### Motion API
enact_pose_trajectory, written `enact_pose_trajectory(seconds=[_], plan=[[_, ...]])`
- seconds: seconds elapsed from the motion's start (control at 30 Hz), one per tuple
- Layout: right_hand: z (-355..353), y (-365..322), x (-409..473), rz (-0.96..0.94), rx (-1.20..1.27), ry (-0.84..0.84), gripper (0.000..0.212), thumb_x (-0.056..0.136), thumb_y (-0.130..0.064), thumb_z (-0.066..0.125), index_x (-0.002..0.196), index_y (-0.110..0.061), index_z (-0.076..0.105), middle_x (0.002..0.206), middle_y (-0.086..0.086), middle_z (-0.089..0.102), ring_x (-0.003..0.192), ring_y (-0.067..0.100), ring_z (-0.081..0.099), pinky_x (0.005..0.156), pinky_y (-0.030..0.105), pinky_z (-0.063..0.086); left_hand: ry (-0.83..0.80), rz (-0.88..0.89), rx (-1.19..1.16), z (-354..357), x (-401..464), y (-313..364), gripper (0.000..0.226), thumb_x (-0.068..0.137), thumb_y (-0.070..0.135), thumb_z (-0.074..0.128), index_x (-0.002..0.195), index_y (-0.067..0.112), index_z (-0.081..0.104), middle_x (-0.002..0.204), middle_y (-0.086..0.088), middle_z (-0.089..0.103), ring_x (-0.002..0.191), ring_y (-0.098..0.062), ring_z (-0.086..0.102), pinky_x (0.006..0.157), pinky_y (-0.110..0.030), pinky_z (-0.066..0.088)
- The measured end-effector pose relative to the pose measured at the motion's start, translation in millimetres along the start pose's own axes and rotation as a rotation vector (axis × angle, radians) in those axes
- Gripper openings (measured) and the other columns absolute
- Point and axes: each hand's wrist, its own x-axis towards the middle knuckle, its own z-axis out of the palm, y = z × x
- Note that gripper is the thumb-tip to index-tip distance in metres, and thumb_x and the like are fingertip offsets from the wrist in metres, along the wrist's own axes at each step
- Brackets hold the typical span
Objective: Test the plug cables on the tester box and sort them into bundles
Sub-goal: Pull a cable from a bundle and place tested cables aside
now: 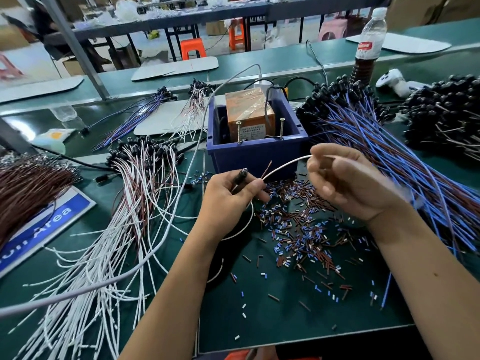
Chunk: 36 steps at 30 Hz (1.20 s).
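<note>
My left hand (231, 193) grips a plug cable by its black plug (240, 175) and pinches its white and brown wires near the ends. My right hand (348, 183) pinches the white wire (285, 165) of the same cable further along, just in front of the tester box. The tester box (248, 113) is orange and sits in a blue bin (257, 152) with two upright screws at its front. A bundle of white-and-brown cables (135, 183) lies to the left. A bundle of blue-and-brown cables (384, 152) lies to the right.
Several cut bits of wire insulation (301, 229) litter the green mat under my hands. A drink bottle (368, 45) and a white controller (392, 81) stand at the back right. A brown wire bundle (28, 188) and a blue sign (46, 229) lie at the left. A grey cord (166, 229) crosses the table.
</note>
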Motion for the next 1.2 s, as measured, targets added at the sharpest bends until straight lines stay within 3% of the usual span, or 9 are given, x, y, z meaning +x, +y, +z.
enact_pose_trajectory(seconds=[0.07, 0.17, 0.3, 0.43, 0.63, 0.77, 1.0, 1.1, 1.2], plan=[[-0.7, -2.7, 1.2, -0.014, 0.055, 0.085, 0.027, 0.088, -0.045, 0.076, 0.099, -0.02, 0.081, 0.07, -0.002, 0.069, 0.049, 0.006, 0.054, 0.038, 0.014, 0.033, 0.031, 0.046, 0.003, 1.1, 0.3, 2.5, 0.017, 0.097, 0.016, 0.067, 0.083, 0.018, 0.077, 0.081, -0.002, 0.079, 0.052, 0.003, 0.051, 0.057, -0.01, 0.04], [0.5, -3.6, 0.5, 0.012, 0.083, 0.08, 0.031, 0.091, -0.045, 0.072, 0.084, -0.016, 0.08, 0.047, -0.005, 0.05, 0.041, 0.009, 0.034, 0.041, 0.018, 0.029, 0.062, 0.062, -0.078, 1.2, 1.5, 7.2, 0.017, 0.099, 0.015, 0.064, 0.086, 0.017, 0.075, 0.083, -0.006, 0.078, 0.049, 0.004, 0.049, 0.054, -0.007, 0.038], [13.1, 5.5, -1.2, 0.281, -0.11, -0.159, 0.04, 0.09, -0.044, 0.074, 0.075, -0.007, 0.077, 0.042, -0.001, 0.043, 0.035, 0.011, 0.03, 0.038, 0.018, 0.02, 0.05, -0.061, -0.318, 4.9, 1.0, 10.1, 0.025, 0.099, 0.026, 0.057, 0.076, 0.029, 0.067, 0.061, 0.001, 0.06, 0.046, -0.007, 0.033, 0.042, -0.015, 0.026], [19.4, 9.1, 0.7, 0.544, -0.27, -0.347, 0.045, 0.095, -0.045, 0.068, 0.074, -0.007, 0.074, 0.041, -0.003, 0.045, 0.031, 0.005, 0.032, 0.036, 0.015, 0.021, 0.011, -0.101, -0.534, 3.6, 0.2, 10.9, 0.019, 0.099, 0.03, 0.061, 0.081, 0.024, 0.065, 0.059, 0.006, 0.034, 0.051, -0.011, 0.022, 0.044, -0.018, 0.024], [18.6, 8.9, 1.7, 0.676, -0.293, -0.425, 0.046, 0.095, -0.048, 0.067, 0.07, -0.009, 0.072, 0.038, -0.005, 0.044, 0.028, 0.005, 0.03, 0.036, 0.015, 0.019, -0.008, -0.074, -0.486, 4.6, -2.2, 13.6, 0.017, 0.097, 0.029, 0.067, 0.091, 0.015, 0.075, 0.058, 0.008, 0.036, 0.051, -0.01, 0.027, 0.047, -0.022, 0.024], [16.7, 9.5, 1.9, 0.682, -0.266, -0.413, 0.049, 0.095, -0.047, 0.069, 0.068, -0.006, 0.069, 0.038, -0.003, 0.041, 0.028, 0.006, 0.028, 0.035, 0.016, 0.019, 0.029, -0.068, -0.468, 6.1, -1.2, 14.1, 0.017, 0.093, 0.022, 0.07, 0.078, 0.016, 0.073, 0.054, 0.008, 0.039, 0.048, -0.009, 0.029, 0.046, -0.021, 0.023], [9.8, 5.1, -0.9, 0.496, -0.107, -0.408, 0.042, 0.099, -0.036, 0.065, 0.068, -0.007, 0.068, 0.036, 0.0, 0.032, 0.033, 0.011, 0.023, 0.04, 0.036, 0.009, 0.083, -0.016, -0.476, -3.3, 3.1, 10.4, 0.023, 0.097, 0.025, 0.064, 0.076, 0.022, 0.072, 0.053, 0.009, 0.04, 0.045, -0.007, 0.03, 0.044, -0.018, 0.027], [10.5, 5.4, 1.4, 0.426, -0.022, -0.322, 0.041, 0.098, -0.032, 0.066, 0.068, -0.004, 0.066, 0.037, 0.001, 0.031, 0.036, 0.011, 0.024, 0.039, 0.032, 0.007, -0.02, -0.047, -0.431, 5.0, -0.1, 10.3, 0.024, 0.101, 0.028, 0.058, 0.088, 0.019, 0.075, 0.058, 0.007, 0.043, 0.047, -0.006, 0.029, 0.044, -0.018, 0.026], [11.6, 5.5, 2.1, 0.397, -0.024, -0.193, 0.04, 0.094, -0.033, 0.07, 0.069, -0.002, 0.067, 0.039, 0.0, 0.039, 0.036, 0.013, 0.015, 0.036, 0.026, 0.008, -0.013, -0.053, -0.457, 5.5, 0.5, 10.2, 0.027, 0.102, 0.016, 0.049, 0.107, 0.007, 0.074, 0.062, 0.0, 0.052, 0.048, -0.008, 0.031, 0.046, -0.018, 0.027]])
